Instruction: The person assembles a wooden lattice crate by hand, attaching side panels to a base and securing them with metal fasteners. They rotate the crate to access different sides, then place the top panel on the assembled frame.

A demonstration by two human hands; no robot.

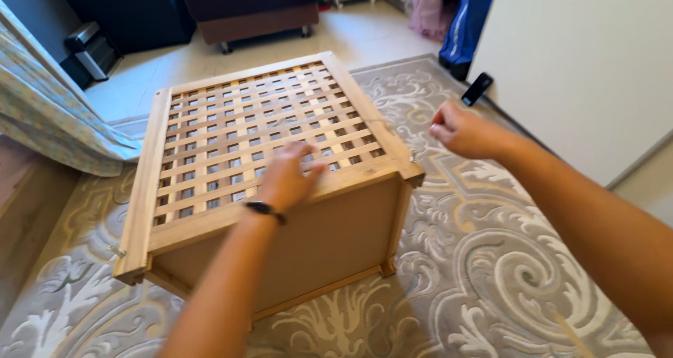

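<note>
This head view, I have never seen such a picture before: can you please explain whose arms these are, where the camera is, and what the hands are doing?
The camera sits on a person's head and looks down, so both bare arms belong to that person. The left hand lies flat on the lattice top of a wooden box, and a dark band is on that wrist. The right hand is loosely closed in the air beside the box's right corner, touching nothing; whether it pinches something small I cannot tell. The box stands on a patterned grey rug. A small dark object lies by the white wall.

Light-wood lattice box (259, 130) on grey swirl-patterned rug (505, 274).
</note>
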